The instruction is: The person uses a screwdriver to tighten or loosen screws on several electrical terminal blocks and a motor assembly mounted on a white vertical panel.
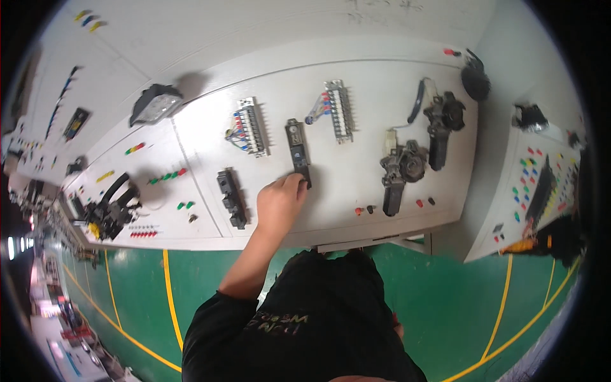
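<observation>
My left hand [279, 204] reaches over the white panel, its fingers bent and closed together at the near end of a narrow black switch strip [297, 149]. Under the fingertips, that end of the strip is partly hidden. Left of the hand sits a second black switch strip [231, 198], longer and with several raised rockers. My right hand [399, 330] hangs low beside my body, mostly hidden by the dark shirt. A small bit of red shows next to it, but its fingers cannot be made out.
Two terminal blocks [252, 127] with coloured wires stand beyond the strips. Two motors with dark housings [403, 165] are mounted to the right. A lamp [156, 105] sticks out at the far left, above coloured sockets [167, 176]. Green floor [452, 299] with yellow lines lies below.
</observation>
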`<state>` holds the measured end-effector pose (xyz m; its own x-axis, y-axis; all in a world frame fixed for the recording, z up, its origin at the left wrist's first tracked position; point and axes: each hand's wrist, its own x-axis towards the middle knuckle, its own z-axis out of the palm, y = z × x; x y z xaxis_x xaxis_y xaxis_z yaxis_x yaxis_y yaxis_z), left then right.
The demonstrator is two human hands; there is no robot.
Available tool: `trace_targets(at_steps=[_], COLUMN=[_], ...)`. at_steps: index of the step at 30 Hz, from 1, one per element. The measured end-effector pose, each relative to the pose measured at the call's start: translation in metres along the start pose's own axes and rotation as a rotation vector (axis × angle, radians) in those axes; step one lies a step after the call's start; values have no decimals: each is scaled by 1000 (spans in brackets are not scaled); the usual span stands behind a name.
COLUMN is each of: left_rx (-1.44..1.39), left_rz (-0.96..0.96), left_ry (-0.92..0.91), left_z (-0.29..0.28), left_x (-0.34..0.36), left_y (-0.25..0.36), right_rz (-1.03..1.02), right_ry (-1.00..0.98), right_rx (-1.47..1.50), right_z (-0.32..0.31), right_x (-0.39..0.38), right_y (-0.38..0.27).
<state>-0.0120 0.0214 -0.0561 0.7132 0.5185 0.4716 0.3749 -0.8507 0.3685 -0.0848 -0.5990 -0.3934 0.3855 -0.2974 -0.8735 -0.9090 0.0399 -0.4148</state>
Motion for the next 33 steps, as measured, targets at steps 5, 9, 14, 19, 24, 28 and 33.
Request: trace_targets(at_steps=[5,9,14,19,24,28,33], left_rx=[134,205,243,261,331,423,496], left_rz=[-37,-78,-90,-152,-254,-27,-12], left_ry=[-53,-88,-124,-131,-325,-221,-257], left_z=[9,7,12,5,10,15,7], left_x=[8,9,15,10,15,3,-3], left_y=[22,24,25,23,33,35,27], right_rz=[-489,-219,54,-389,-1331,-1360,-1442], right_ry=[-248,-323,-357,-588,-291,-508,-659], right_rx=[-654,-384,-372,-826,-1472,-1508,-1576], right_z=[-3,46,85,109,122,174,229], right_x=[85,81,87,98,151,113,85], right_y=[-46,-132,-191,-196,-123,-153,-179])
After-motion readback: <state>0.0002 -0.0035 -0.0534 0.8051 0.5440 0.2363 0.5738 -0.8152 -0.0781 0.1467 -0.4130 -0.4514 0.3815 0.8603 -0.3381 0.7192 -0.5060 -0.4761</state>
